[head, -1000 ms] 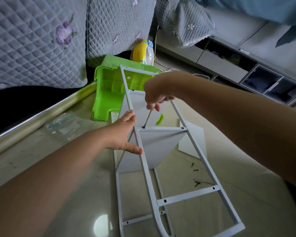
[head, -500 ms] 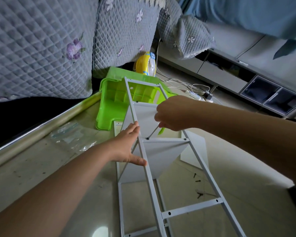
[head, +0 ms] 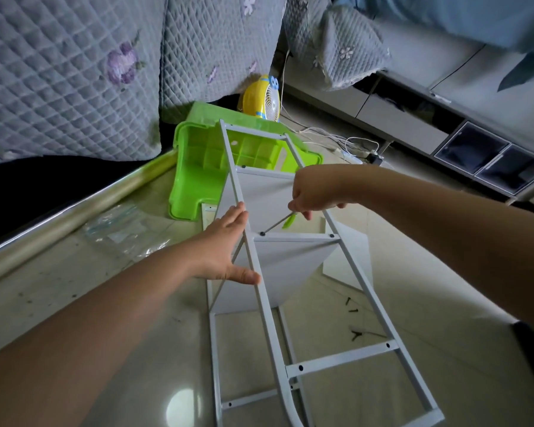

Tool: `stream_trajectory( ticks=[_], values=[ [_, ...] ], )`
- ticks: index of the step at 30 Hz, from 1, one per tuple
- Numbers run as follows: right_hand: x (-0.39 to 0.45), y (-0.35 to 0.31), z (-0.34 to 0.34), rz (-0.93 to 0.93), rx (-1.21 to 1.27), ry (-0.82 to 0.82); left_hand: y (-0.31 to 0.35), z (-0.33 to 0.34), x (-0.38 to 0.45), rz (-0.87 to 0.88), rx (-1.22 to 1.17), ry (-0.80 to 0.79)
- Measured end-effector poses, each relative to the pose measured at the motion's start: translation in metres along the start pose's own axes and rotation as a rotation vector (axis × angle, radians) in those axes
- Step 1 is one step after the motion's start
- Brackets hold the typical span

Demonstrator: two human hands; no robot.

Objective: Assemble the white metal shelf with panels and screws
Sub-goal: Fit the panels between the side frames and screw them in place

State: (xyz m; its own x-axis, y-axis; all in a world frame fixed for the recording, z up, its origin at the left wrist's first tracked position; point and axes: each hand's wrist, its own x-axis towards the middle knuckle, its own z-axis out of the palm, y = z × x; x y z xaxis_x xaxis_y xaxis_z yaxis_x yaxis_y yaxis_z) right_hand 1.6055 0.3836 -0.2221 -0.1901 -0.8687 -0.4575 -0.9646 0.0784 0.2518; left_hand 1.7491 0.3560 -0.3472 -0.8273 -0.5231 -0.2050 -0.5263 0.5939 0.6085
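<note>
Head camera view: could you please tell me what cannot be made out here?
- Green-handled screwdriver: the grip is mostly hidden inside the right hand.
- Small dark loose screws on the floor: too small to count.
- White metal shelf frame: its near end is cut off by the bottom edge.

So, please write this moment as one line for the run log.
step: driving screw | right hand: holds screwdriver on crossbar screw | left hand: steadies white frame | spare screws: on floor

Both forearms are bare up to the frame edge, with no sleeves, watch or bracelet showing. The left hand point(head: 225, 251) and right hand point(head: 313, 192) wear no gloves or rings.
</note>
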Motion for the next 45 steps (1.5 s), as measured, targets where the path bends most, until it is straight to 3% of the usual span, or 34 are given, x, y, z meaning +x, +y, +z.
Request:
stream_trajectory(
  ticks=[8, 13, 16, 19, 21, 24, 27, 30, 35, 40, 45],
  values=[
    [0.0, -0.001, -0.013, 0.108, 0.26, -0.108, 0.003, -0.008, 0.0, -0.03, 0.099, 0.003],
    [-0.022, 0.062, 0.004, 0.125, 0.563, 0.108, 0.019, -0.012, 0.012, -0.084, 0.326, 0.025],
    [-0.024, 0.108, 0.043, 0.188, 0.906, 0.199, 0.051, -0.003, 0.038, 0.031, 0.454, 0.034],
    [-0.005, 0.141, 0.096, 0.37, 1.045, 0.267, 0.082, 0.005, 0.073, 0.133, 0.434, 0.1],
    [0.009, 0.158, 0.139, 0.511, 0.94, 0.259, 0.098, 0.013, 0.099, 0.187, 0.464, 0.122],
    [0.02, 0.167, 0.215, 0.586, 0.703, 0.11, 0.117, 0.034, 0.124, 0.24, 0.531, 0.115],
    [0.03, 0.157, 0.288, 0.629, 0.741, -0.012, 0.122, 0.055, 0.135, 0.328, 0.596, 0.078],
    [0.036, 0.14, 0.331, 0.623, 0.726, -0.132, 0.119, 0.063, 0.138, 0.414, 0.506, 0.163],
    [0.039, 0.12, 0.361, 0.584, 0.705, -0.226, 0.116, 0.069, 0.143, 0.472, 0.551, 0.252],
    [0.045, 0.111, 0.376, 0.612, 0.696, -0.266, 0.111, 0.071, 0.146, 0.507, 0.56, 0.245],
    [0.047, 0.117, 0.371, 0.57, 0.77, -0.257, 0.118, 0.066, 0.146, 0.388, 0.547, 0.172]
  ],
)
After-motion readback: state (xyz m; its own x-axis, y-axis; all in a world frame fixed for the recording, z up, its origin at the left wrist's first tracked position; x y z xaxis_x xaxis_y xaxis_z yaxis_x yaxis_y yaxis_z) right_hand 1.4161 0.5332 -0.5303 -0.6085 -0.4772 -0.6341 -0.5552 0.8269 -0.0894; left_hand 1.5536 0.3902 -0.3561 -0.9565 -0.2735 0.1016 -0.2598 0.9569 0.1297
